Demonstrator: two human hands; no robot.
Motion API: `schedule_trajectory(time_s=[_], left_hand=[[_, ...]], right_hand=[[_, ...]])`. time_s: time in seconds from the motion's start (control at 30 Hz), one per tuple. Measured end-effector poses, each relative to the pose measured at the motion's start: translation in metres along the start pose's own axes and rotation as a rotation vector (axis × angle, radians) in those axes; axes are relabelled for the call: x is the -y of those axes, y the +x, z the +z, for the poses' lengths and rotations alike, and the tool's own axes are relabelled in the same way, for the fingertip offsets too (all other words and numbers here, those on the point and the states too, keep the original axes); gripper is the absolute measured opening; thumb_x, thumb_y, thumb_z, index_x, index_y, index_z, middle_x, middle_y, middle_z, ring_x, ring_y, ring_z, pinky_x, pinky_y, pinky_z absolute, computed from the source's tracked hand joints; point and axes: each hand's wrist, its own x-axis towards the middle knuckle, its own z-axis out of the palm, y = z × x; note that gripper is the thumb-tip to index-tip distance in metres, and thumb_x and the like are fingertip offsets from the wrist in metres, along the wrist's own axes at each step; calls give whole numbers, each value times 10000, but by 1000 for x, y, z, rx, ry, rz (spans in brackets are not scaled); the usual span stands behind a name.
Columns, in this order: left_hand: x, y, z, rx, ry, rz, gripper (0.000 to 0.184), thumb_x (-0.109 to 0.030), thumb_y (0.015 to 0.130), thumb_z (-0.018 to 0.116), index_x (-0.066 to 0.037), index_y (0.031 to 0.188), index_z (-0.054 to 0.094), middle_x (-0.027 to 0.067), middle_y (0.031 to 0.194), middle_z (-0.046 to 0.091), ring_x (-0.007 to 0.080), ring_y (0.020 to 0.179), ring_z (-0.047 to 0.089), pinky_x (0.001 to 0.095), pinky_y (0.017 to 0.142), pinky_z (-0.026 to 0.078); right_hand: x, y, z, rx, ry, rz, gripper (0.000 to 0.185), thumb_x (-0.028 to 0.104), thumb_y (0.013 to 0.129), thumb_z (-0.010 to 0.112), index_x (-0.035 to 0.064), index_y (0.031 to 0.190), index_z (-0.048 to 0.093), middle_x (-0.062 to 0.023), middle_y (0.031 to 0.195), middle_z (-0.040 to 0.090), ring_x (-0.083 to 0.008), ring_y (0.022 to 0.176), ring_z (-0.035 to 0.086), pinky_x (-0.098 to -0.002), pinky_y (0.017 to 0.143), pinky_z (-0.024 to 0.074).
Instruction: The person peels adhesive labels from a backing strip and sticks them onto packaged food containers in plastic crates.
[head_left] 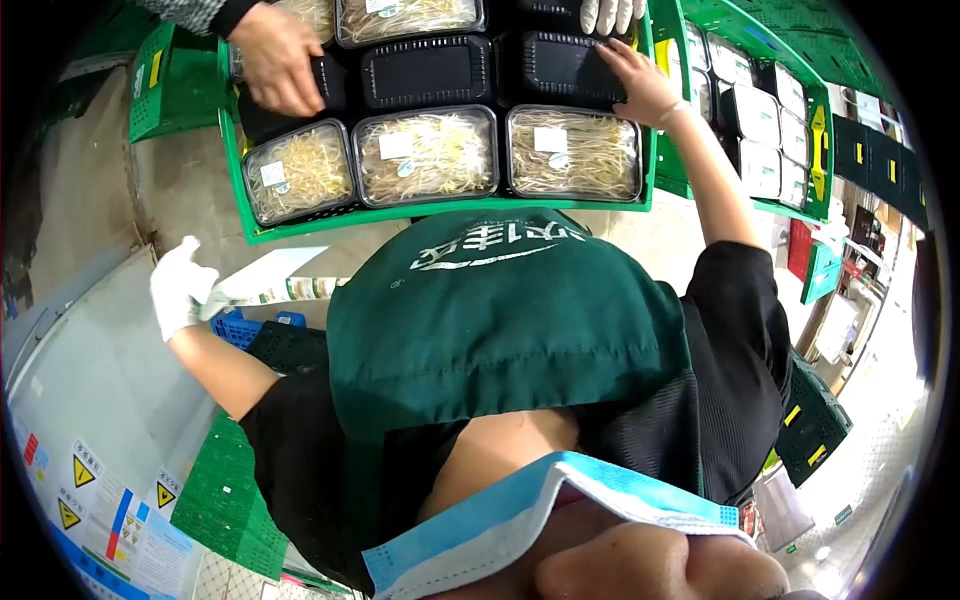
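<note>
My left hand [180,285], in a white glove, is out at the left side and grips a strip of labels [305,288] that runs towards the apron. My bare right hand [645,88] lies with fingers apart at the right side of a black tray [568,68] in a green crate [420,210]. Three clear-topped packs of sprouts, a left one [298,175], a middle one [426,155] and a right one [575,155], line the crate's near side, each bearing a white label. Another black tray [427,72] sits behind the middle pack.
A co-worker's bare hand [278,60] reaches into the crate from the upper left. Another person's gloved hand [612,14] is at its far edge. A second green crate [818,150] with white-labelled packs stands at the right. Blue and green crates are at the lower left.
</note>
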Motion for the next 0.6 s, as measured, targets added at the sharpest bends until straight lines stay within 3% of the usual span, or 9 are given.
schedule_trajectory(time_s=[0.03,0.1,0.17,0.2,0.27,0.37,0.47,0.5,0.6], left_hand=[[-2,-2,16,5,-174,41,347,-205,732,607,-20,1020,554,94,639,573,154,491,519,259,458,415],[-109,-8,30,152,-819,-571,413,-156,729,606,-15,1104,502,91,727,595,138,549,527,250,510,428],[-115,-4,76,214,-1123,-695,413,-117,738,589,-8,1123,484,72,737,587,109,572,509,234,521,414],[-116,-2,88,207,-1120,-697,413,-117,738,589,-8,1123,484,72,737,587,109,572,509,234,521,414],[-120,3,101,-120,-519,-438,411,-141,763,564,-15,1143,470,70,707,571,89,551,482,225,490,388],[-90,-7,86,-272,-668,-428,313,-181,783,527,16,1027,548,70,617,543,111,498,474,237,467,387],[-79,-40,59,-417,-884,-643,235,-126,759,504,6,929,596,79,517,511,156,403,463,251,415,393],[-86,-51,55,-528,-925,-673,222,-111,748,496,2,905,606,85,492,502,169,378,456,253,401,394],[-84,-70,50,-701,-972,-815,193,-108,727,503,7,828,620,85,516,510,178,410,484,263,416,409]], right_hand=[[2,3,8,-109,-150,-52,888,137,538,676,168,1294,212,-90,1289,281,-266,1149,334,-360,930,316],[0,13,15,-195,-152,-104,912,169,522,689,161,1294,204,-83,1257,319,-261,1128,352,-355,923,318],[-1,18,13,-188,-107,-118,900,186,514,696,156,1284,230,-87,1218,354,-262,1107,366,-356,913,324],[-1,20,9,-179,-68,-125,889,203,506,702,151,1274,257,-92,1179,390,-263,1087,381,-358,902,330],[-3,25,-13,-250,33,-220,843,203,506,704,136,1247,307,-102,1148,416,-280,1054,396,-360,894,330],[2,19,-73,-339,149,-380,659,216,540,695,99,1142,455,-108,1047,498,-268,970,459,-339,859,354],[-33,11,-91,125,917,-147,549,219,652,631,4,1127,459,-96,1046,522,-172,923,509,-275,842,367],[-49,13,-78,125,966,-117,539,379,678,619,-14,1034,521,-69,905,548,-142,862,524,-256,792,404],[-58,21,-31,245,991,335,439,420,735,563,20,915,581,-35,841,596,-67,743,546,-176,609,393]])
